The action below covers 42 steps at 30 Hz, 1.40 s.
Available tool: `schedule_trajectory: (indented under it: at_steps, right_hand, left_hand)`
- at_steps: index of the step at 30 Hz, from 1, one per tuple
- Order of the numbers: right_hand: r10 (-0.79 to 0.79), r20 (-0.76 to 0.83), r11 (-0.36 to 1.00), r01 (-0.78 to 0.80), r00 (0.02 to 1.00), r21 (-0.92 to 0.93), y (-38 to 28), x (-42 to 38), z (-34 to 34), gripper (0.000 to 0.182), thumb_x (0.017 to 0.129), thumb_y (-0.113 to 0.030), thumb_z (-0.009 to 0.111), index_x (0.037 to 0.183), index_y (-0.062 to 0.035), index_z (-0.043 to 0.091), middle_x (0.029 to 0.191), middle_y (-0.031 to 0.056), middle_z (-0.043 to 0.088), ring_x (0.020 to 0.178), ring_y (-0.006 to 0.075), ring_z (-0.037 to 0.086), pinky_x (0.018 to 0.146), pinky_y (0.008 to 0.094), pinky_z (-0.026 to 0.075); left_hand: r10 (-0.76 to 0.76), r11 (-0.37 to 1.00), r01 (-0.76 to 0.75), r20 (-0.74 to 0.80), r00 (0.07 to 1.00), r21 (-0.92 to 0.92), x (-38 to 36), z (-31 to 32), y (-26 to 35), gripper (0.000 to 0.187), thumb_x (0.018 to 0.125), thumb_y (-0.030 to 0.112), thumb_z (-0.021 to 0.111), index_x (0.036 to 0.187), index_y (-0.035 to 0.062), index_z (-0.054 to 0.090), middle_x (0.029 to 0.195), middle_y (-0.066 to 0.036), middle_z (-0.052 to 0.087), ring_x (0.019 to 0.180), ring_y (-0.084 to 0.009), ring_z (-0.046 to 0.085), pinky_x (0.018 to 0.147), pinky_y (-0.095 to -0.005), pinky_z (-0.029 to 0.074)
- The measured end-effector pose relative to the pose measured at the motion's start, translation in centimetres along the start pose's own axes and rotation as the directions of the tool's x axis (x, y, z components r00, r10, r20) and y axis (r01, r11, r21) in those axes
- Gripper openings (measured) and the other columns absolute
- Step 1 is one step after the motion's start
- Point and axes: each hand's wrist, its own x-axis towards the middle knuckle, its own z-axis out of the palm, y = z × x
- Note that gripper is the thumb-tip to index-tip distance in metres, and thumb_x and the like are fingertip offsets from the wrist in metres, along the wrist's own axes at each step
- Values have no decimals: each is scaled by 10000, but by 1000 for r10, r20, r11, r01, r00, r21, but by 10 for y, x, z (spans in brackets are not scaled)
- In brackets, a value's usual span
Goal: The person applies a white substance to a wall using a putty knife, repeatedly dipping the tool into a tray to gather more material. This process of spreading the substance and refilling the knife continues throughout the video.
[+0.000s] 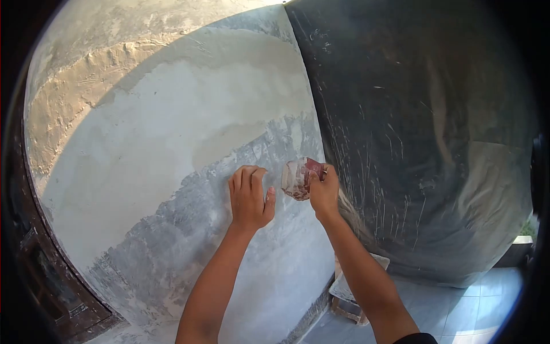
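In my right hand (325,192) is a small reddish-brown piece smeared with white plaster (295,179). The fingers close on its right side, and its broad face overlaps the wall near the corner. My left hand (250,196) is to the left of it, back up, with fingers slightly bent and the thumb held apart, holding nothing. Both hands are in front of the plastered wall (166,120). Its upper area is coated smooth and pale, while a patchy grey band with a ragged border runs behind the hands.
A dark sheet (401,132) with white splashes hangs along the right side of the corner. Below it, a small plaster-stained stool (348,292) stands on the tiled floor (421,312). A brown wooden frame (74,321) borders the wall at lower left.
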Motion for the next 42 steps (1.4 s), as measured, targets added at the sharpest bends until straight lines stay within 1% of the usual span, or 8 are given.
schedule_trajectory:
  at_steps: [11,19,26,28,34,38,41,42]
  right_hand:
    - [20,-76,975,-36,997,-218,126,37,-119,237,808,31,538,1044,25,564,917,193,666,860,299,665,764,360,489]
    - [69,-122,905,-114,990,-410,214,20,-189,199,800,27,537,994,27,581,867,205,673,824,347,665,734,379,495]
    - [246,-126,839,-276,961,-469,293,-25,-237,220,785,28,544,998,9,594,877,194,677,835,348,664,725,381,495]
    - [297,-180,751,-346,938,-562,302,-36,-249,246,785,28,539,1022,-5,598,901,194,680,860,352,664,732,385,497]
    - [301,-253,683,-393,919,-616,377,-71,-290,296,776,43,523,1054,-21,604,934,195,682,896,386,649,751,400,499]
    - [383,-270,592,-459,883,-662,423,-93,-306,298,782,41,518,1056,-35,607,947,198,679,915,402,639,758,408,501]
    - [432,-251,553,-475,866,-685,454,-110,-317,279,804,32,512,1060,-17,610,978,194,681,933,350,661,773,365,504]
    - [459,-261,526,-497,849,-690,462,-115,-319,255,814,21,524,1050,-17,613,967,192,683,925,353,661,770,366,505]
  left_hand:
    - [-176,934,236,228,958,-269,-94,161,76,299,876,229,485,1085,19,524,1020,-151,542,972,-335,485,826,-444,357]
    - [-304,826,475,471,828,-303,-184,222,137,234,839,169,543,1035,42,551,992,-121,566,992,-323,492,838,-447,368]
    - [-250,780,552,663,706,-294,-274,258,187,258,806,146,569,1044,48,547,1005,-124,562,1008,-325,489,847,-453,370]
    - [-232,756,580,703,672,-304,-298,268,200,269,805,147,577,1053,51,541,1009,-125,562,1012,-327,489,850,-455,369]
    - [-223,673,687,809,543,-275,-367,309,238,310,812,149,579,1099,52,516,1020,-138,565,1026,-345,494,858,-473,375]
    - [-205,589,784,903,378,-194,-420,323,261,358,814,136,598,1142,35,499,1052,-157,567,1012,-360,513,858,-479,398]
    - [-195,541,840,966,169,-38,-469,320,276,468,792,142,623,1212,7,467,1120,-200,536,1057,-392,501,902,-490,415]
    - [-194,535,844,970,149,-23,-486,320,280,468,792,142,623,1212,7,467,1120,-200,536,1057,-392,501,902,-490,415]
